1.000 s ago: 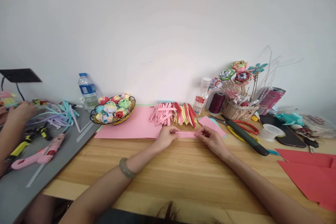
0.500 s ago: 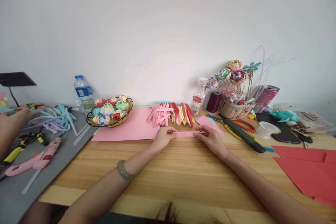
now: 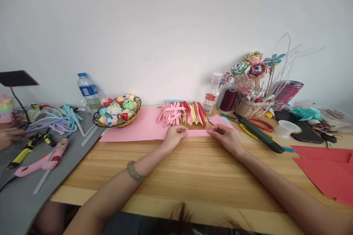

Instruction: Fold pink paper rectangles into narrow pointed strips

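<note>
A narrow pink paper strip (image 3: pixel 198 133) is stretched level between my two hands, just above the wooden table. Its left end is pinched by my left hand (image 3: pixel 175 137), whose wrist wears a green bangle. My right hand (image 3: pixel 224 137) pinches the other end between thumb and fingers. Right behind the strip lies a pile of folded paper strips (image 3: pixel 182 113) in pink, red and yellow. A large pink paper sheet (image 3: pixel 132 134) extends to the left of the pile, and a smaller pink sheet (image 3: pixel 217 120) lies behind my right hand.
At left are a basket of paper flowers (image 3: pixel 118 111), a water bottle (image 3: pixel 89 91), a pink glue gun (image 3: pixel 41 162) and a co-worker's hand (image 3: pixel 11 136). Scissors (image 3: pixel 256 132), a thread spool (image 3: pixel 228 100), a flower basket (image 3: pixel 252 107) and red paper (image 3: pixel 325 172) are at right.
The camera view has shifted slightly. Both my hands still hold the pink strip at its ends. At far left, the co-worker's hand has drawn back toward the frame's edge.
</note>
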`<state>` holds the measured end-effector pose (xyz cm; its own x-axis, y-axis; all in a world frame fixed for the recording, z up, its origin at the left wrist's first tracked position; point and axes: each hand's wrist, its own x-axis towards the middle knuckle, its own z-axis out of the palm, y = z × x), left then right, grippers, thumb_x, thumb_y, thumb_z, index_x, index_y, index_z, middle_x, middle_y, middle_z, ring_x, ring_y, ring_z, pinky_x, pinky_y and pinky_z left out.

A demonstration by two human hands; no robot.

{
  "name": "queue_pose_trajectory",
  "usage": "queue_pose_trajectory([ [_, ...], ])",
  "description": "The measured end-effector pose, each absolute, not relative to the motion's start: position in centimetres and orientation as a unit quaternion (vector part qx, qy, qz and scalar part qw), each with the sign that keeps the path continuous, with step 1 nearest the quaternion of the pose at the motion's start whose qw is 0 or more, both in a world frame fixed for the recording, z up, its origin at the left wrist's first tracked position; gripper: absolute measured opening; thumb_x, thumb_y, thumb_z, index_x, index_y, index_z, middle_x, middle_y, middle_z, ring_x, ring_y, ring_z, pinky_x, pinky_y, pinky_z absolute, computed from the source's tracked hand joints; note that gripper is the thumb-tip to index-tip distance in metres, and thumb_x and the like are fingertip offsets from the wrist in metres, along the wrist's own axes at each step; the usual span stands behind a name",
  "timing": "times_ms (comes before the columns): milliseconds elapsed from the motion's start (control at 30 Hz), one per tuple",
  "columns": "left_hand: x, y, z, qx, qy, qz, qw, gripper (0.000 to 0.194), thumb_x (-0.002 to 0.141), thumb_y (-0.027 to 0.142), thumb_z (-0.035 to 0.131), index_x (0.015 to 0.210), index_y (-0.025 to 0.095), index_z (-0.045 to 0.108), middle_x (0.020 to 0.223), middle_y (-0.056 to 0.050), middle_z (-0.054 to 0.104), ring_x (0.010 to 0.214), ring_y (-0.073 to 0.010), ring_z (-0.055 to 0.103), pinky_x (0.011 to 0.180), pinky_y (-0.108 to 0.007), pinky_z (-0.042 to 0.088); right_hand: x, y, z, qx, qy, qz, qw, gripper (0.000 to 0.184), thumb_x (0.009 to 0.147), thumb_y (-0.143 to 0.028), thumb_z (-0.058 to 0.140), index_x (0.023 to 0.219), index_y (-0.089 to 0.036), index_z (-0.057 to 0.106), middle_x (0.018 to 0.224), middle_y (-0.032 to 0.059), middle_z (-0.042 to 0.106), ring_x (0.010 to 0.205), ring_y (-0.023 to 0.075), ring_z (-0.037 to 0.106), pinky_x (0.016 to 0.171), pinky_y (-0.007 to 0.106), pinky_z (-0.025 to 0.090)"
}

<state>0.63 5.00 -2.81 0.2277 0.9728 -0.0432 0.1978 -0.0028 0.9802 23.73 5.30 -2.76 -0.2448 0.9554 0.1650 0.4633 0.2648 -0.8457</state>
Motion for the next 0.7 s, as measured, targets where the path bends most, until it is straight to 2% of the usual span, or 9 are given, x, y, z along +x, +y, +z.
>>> queue_pose_trajectory([
  [467,0.2,5.1,-3.3,0.632,0.478,0.394,0.466,0.028,0.090,0.031,0.053,0.112,0.014,0.053,0.110,-0.008,0.056,0.093,-0.0190,0.059,0.079,-0.038,0.051,24.4,5.0,-1.5,-0.503,-0.742,0.321,0.306,0.029,0.088,-0.035,0.052,0.110,-0.016,0.056,0.110,0.0058,0.057,0.092,0.0193,0.058,0.077,0.038,0.050],
  [700,0.1,5.4,-3.8,0.690,0.464,0.375,0.410,0.028,0.090,0.031,0.053,0.111,0.013,0.054,0.108,-0.007,0.057,0.091,-0.0183,0.059,0.077,-0.037,0.052,24.9,5.2,-1.3,-0.482,-0.782,0.279,0.279,0.028,0.089,-0.035,0.052,0.108,-0.015,0.056,0.106,0.0053,0.059,0.088,0.0178,0.059,0.074,0.036,0.051],
])
